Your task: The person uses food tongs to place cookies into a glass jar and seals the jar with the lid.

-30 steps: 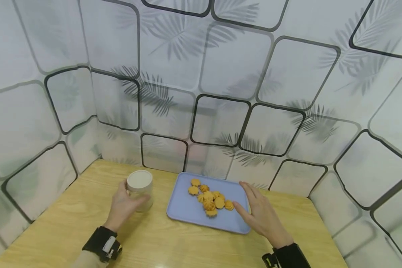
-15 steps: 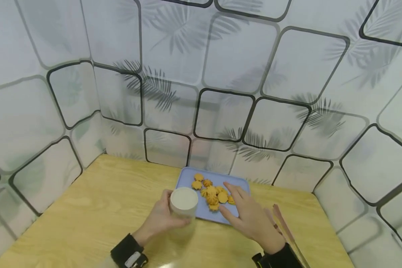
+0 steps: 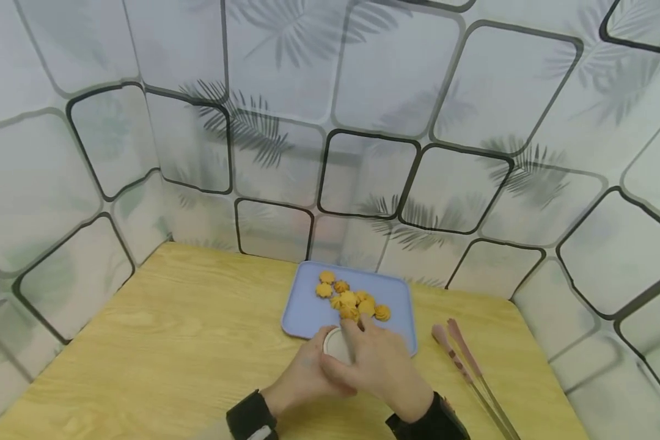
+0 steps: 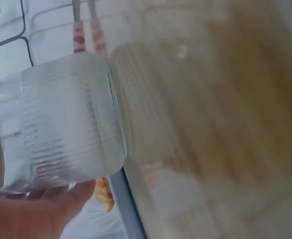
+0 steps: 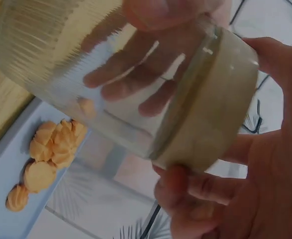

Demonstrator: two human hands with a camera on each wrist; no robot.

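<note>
My left hand (image 3: 310,373) grips a clear ribbed glass jar (image 4: 71,119) around its body, fingers wrapped about the glass. On the jar sits a whitish round lid (image 5: 210,104). The fingers and thumb of my right hand (image 3: 382,363) are curled around the lid's rim. In the head view the two hands meet just in front of a blue tray (image 3: 302,318), and only part of the lid's top shows. Several golden piped cookies (image 3: 348,299) lie grouped on the tray. Through the glass, in the right wrist view, the jar shows no contents.
Right of the tray, on the wooden table (image 3: 159,330), lie two long thin metal shafts with pink ends (image 3: 464,348), like tongs. A patterned curtain (image 3: 275,165) encloses the table at the back and sides.
My left hand has carried the jar from the table's left side to the tray's front edge. My right hand has moved left from over the tray and taken hold of the lid.
</note>
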